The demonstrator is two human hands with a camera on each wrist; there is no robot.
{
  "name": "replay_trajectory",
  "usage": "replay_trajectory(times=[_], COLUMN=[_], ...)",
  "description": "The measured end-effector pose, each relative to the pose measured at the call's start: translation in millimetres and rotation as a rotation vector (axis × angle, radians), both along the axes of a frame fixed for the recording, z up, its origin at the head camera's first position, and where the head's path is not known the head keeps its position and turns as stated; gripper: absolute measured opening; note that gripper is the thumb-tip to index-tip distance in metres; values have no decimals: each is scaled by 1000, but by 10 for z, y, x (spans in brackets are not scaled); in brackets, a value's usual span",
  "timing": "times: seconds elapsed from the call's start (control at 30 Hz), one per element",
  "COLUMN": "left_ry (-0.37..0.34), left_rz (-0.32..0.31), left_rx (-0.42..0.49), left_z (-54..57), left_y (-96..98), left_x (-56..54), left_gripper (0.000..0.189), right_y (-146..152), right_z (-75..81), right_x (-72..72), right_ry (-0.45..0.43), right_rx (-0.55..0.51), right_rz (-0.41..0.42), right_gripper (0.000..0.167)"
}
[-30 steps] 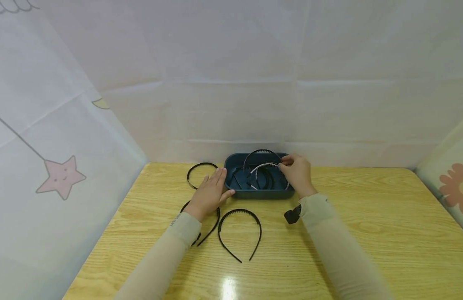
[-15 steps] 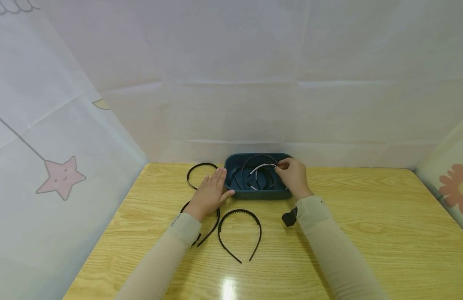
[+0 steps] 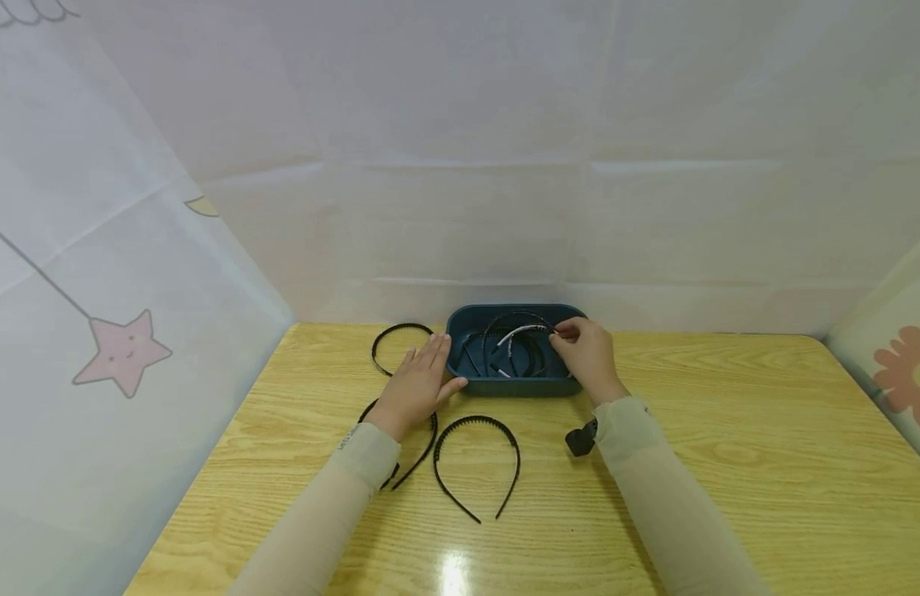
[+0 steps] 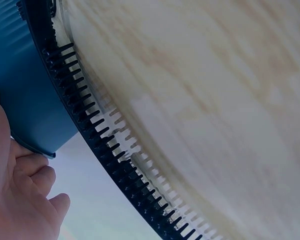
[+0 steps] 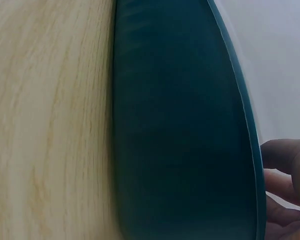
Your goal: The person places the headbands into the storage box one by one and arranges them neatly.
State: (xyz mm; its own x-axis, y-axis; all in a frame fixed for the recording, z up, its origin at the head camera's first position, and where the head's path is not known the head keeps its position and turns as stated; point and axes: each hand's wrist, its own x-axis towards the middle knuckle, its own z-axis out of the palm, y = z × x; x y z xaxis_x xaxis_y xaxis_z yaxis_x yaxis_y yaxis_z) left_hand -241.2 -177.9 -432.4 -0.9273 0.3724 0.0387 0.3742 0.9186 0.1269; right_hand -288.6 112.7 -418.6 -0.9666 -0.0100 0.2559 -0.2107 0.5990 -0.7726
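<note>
In the head view a dark blue bin (image 3: 515, 386) stands at the back of the table with several headbands inside. My right hand (image 3: 590, 356) reaches over its right end and pinches a thin dark headband (image 3: 515, 313), whose arch stands inside the bin. A white headband (image 3: 523, 329) lies just below that arch, close to my fingertips. My left hand (image 3: 414, 385), fingers straight, rests against the bin's left end, thumb at the front corner. In the right wrist view the bin wall (image 5: 185, 120) hides what my right hand (image 5: 290, 185) holds.
A black toothed headband (image 3: 476, 419) lies in front of the bin. Another black headband (image 3: 423, 463) lies partly under my left wrist, and a third headband (image 3: 376, 343) lies left of the bin. A white cloth backdrop (image 3: 460, 207) rises behind the wooden table (image 3: 728, 430).
My right hand has come down slightly and to the left, lowering the dark headband farther into the bin. My left hand stays where it was.
</note>
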Motion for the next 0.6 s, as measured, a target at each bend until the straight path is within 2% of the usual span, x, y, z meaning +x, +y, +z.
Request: replay_trajectory(times=[0.27, 0.6], left_ry=[-2, 8], left_rz=[3, 0], left_rx=[5, 10], left_z=[15, 25], left_y=[6, 8], left_x=[11, 23], left_gripper=[82, 82], right_y=[51, 64], right_z=[36, 161], right_x=[101, 295], right_ry=[25, 56], right_rx=[-17, -14], right_rz=[57, 119], right_gripper=[26, 21])
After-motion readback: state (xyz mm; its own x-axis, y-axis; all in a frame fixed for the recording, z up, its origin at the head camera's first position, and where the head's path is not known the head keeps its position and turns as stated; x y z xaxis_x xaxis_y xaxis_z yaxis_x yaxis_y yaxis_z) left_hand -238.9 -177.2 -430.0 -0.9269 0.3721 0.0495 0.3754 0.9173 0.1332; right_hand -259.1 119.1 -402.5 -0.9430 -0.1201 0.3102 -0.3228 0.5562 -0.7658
